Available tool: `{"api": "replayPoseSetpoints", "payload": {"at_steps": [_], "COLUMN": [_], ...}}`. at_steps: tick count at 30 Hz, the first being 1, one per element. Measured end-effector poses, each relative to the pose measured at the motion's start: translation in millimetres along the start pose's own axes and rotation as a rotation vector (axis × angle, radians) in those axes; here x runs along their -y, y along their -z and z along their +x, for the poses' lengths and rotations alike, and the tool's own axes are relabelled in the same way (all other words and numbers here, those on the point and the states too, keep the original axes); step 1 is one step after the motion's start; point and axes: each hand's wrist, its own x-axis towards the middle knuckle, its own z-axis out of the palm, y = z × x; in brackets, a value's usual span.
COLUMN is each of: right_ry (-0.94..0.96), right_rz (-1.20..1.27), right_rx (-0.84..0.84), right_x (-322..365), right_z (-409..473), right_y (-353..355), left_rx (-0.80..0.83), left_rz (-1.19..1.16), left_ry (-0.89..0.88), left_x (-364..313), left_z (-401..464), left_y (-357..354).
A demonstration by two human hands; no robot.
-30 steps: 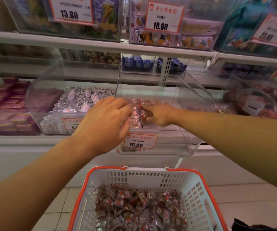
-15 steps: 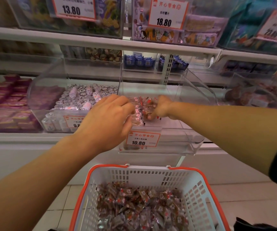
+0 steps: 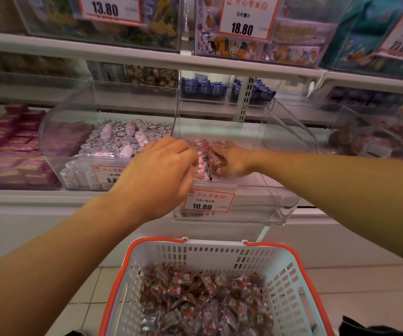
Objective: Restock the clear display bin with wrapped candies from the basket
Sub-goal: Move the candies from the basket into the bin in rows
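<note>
Left hand [image 3: 158, 177] and right hand [image 3: 232, 160]: both grip candies [image 3: 204, 161] inside clear bin [image 3: 280, 166] at 12 o'clock | change: right hand uncurled from fist, arranging batch | basket [image 3: 219, 253] at 6 o'clock holds plenty; restocking unfinished

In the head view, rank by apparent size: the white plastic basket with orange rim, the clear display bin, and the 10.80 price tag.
1. White plastic basket with orange rim, though it is nearest the camera.
2. Clear display bin.
3. 10.80 price tag, plainly smallest.
</note>
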Motion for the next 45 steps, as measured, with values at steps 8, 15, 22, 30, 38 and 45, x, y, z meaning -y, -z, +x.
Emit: {"api": "replayPoseSetpoints", "payload": {"at_steps": [8,15,22,30,38,45], "right_ry": [0.013,-0.035,0.257,0.098,-0.500,-0.732], "right_rz": [0.351,0.351,0.209,0.518,0.314,0.741], "right_rx": [0.007,-0.011,-0.751,-0.677,0.689,0.588], "right_x": [7.7,-2.7,19.5,32.3,-14.8,-15.5], "right_z": [4.0,-7.4,-94.2,-172.7,-191.2,-157.4], "right_y": [-5.7,19.1,43.2,-210.2,-391.7,-409.5], "left_rx": [-0.007,-0.021,-0.268,0.577,1.305,1.112], "left_rz": [-0.011,0.007,0.030,0.026,-0.097,-0.492], "left_ry": [-0.008,-0.031,-0.153,-0.150,0.744,1.281], "left_x": [1.0,2.7,-14.9,-63.9,-64.3,-75.5], "left_z": [1.1,1.9,-0.6,-79.5,-237.4,-260.1], "left_y": [-0.7,-2.2,9.6,-90.3,-217.1,-285.3]}}
